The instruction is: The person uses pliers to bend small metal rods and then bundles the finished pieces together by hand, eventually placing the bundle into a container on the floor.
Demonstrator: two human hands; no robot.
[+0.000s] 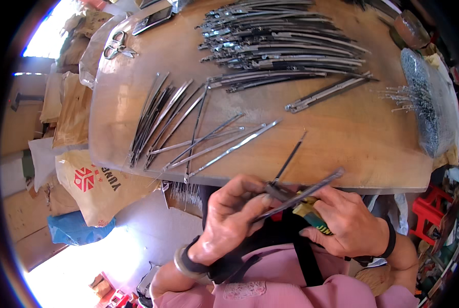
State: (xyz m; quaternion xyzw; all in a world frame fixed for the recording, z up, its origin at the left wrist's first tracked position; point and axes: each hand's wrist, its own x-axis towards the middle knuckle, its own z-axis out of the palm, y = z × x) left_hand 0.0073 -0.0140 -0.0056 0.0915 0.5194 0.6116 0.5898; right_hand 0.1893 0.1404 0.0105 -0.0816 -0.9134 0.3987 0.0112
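Just past the table's near edge, my left hand (pixel 233 211) is closed with thumb and fingers on a long dark metal strip (pixel 321 181) that slants up to the right. My right hand (pixel 346 222) is wrapped round pliers (pixel 314 219) with green and yellow handles. Their jaws meet the metal pieces by my left fingertips. A thin dark rod (pixel 291 155) sticks up from that spot over the table; how it joins the strip is hidden. Ahead of my left hand lie several loose metal strips (pixel 234 147), some crossing one another.
A large pile of dark strips (pixel 286 41) covers the table's far middle, with a small bundle (pixel 329 92) nearer. More strips (pixel 155 120) lie left. Scissors (pixel 117 47) and a phone (pixel 153 20) are far left. A plastic bag of thin wires (pixel 427 102) lies right; a red stool (pixel 429 211) stands below.
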